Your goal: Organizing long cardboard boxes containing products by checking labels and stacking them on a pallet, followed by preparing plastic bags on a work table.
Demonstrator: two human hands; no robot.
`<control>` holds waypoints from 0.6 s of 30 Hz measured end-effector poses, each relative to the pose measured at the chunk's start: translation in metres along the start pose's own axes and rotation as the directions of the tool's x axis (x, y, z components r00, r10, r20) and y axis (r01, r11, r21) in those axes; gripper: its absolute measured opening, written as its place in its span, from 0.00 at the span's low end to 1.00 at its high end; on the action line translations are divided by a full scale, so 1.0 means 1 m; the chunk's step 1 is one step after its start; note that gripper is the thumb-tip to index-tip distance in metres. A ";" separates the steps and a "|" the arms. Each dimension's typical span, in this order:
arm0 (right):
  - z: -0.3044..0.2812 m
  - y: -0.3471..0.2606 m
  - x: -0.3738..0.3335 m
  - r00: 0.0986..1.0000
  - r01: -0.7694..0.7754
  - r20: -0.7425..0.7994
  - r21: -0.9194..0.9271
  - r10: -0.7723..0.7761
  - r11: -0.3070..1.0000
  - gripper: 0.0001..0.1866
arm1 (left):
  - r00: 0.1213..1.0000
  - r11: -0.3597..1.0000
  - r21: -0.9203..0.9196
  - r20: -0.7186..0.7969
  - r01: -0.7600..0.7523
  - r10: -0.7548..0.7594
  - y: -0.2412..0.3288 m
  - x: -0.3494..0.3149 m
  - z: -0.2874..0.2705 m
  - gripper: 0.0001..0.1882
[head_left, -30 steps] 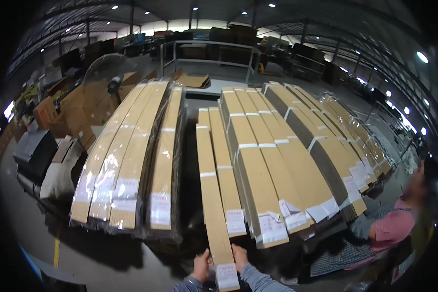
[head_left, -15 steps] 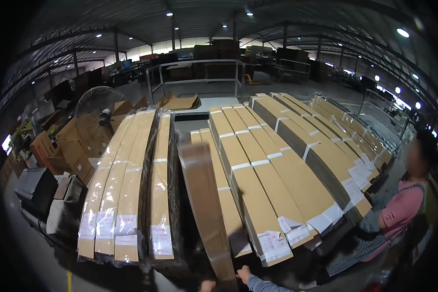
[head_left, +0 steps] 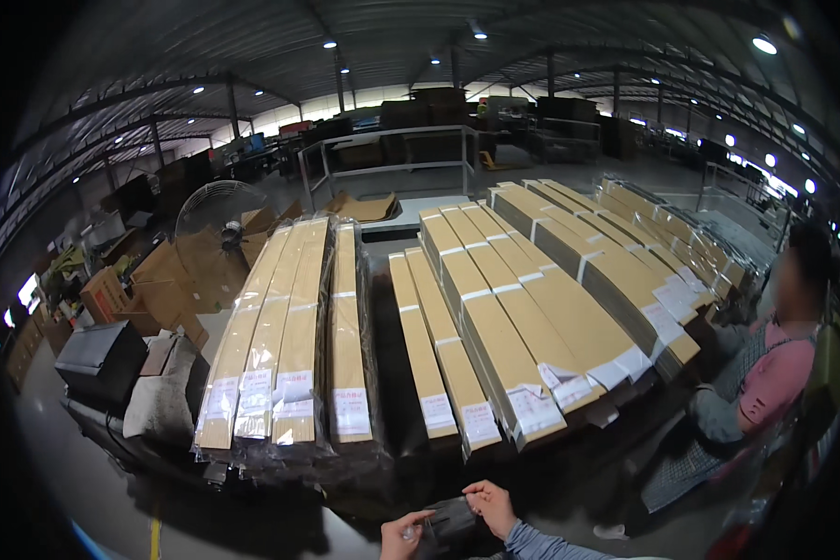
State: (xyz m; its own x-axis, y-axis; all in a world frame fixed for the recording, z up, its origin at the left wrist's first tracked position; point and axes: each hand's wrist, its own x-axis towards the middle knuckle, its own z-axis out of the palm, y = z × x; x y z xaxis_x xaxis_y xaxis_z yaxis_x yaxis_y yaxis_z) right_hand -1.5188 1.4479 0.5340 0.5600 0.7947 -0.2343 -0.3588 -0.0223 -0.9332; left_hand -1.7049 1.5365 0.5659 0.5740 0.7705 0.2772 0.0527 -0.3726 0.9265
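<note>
Near the lower edge my left hand (head_left: 404, 535) and my right hand (head_left: 488, 505) are both closed, fingers pinching a thin, crumpled sheet that looks like see-through plastic film (head_left: 450, 525). The film looks dark against the floor, and its lower part runs out of view. Just beyond my hands lie two long, narrow cardboard strip bundles (head_left: 427, 359) with white labels at their near ends. Left of a dark gap are more strip bundles wrapped in clear plastic (head_left: 299, 345). Wider banded stacks of strips (head_left: 504, 322) lie to the right, with white papers on their near ends.
At the right a person in a pink top (head_left: 777, 373) sits beside the stacks. A floor fan (head_left: 222, 233) and open cardboard boxes (head_left: 154, 289) stand at the left, near a dark box (head_left: 100, 362). A metal railing (head_left: 392, 154) stands beyond the stacks.
The long brown bundle that stretched away from my hands has gone from view. My hands now hold the film higher in the picture, and the view has shifted so the stacks sit further right.
</note>
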 end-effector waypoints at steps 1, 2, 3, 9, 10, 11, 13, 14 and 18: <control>0.003 -0.009 -0.007 0.998 0.064 0.004 0.019 -0.064 0.998 0.07 | 0.988 0.997 -0.032 0.135 0.075 -0.070 0.014 -0.004 -0.012 0.16; 0.003 -0.017 -0.015 0.992 0.127 0.005 0.032 -0.127 0.991 0.04 | 0.953 0.985 0.008 0.248 0.174 -0.171 0.029 -0.005 -0.023 0.15; 0.006 -0.016 -0.019 0.980 0.196 -0.011 -0.032 -0.197 0.980 0.05 | 0.959 0.999 0.019 0.278 0.051 -0.055 0.036 -0.006 -0.025 0.13; 0.019 -0.014 -0.079 0.830 0.555 0.137 -0.306 -0.541 0.773 0.35 | 0.901 0.940 -0.003 0.287 0.342 -0.327 0.030 -0.032 -0.049 0.16; 0.018 -0.010 -0.090 0.828 0.560 0.267 -0.384 -0.492 0.734 0.49 | 0.913 0.924 -0.162 0.285 0.346 -0.292 0.023 -0.038 -0.054 0.14; 0.018 0.000 -0.097 0.834 0.551 0.298 -0.412 -0.464 0.726 0.49 | 0.909 0.928 -0.157 0.310 0.339 -0.280 0.043 -0.036 -0.060 0.14; 0.009 0.044 -0.082 0.744 0.664 0.524 -0.505 -0.416 0.551 0.49 | 0.932 0.774 -0.524 0.261 0.356 -0.252 0.106 -0.031 -0.083 0.10; 0.012 0.054 -0.091 0.737 0.647 0.549 -0.403 -0.394 0.648 0.52 | 0.968 0.708 -0.660 0.191 0.251 -0.165 0.128 -0.030 -0.100 0.09; -0.006 0.182 -0.049 0.756 0.553 0.641 -0.522 -0.128 0.650 0.41 | 0.909 0.310 -0.926 -0.073 -0.214 0.410 0.203 -0.027 -0.169 0.09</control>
State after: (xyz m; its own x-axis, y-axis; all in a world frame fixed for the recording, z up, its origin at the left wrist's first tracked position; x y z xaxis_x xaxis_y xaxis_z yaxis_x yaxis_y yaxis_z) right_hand -1.6073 1.4015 0.3739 -0.0093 0.9931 0.1173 0.4660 0.1081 -0.8781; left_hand -1.8481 1.5274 0.7895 0.4835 0.5858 0.6504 -0.8637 0.1986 0.4632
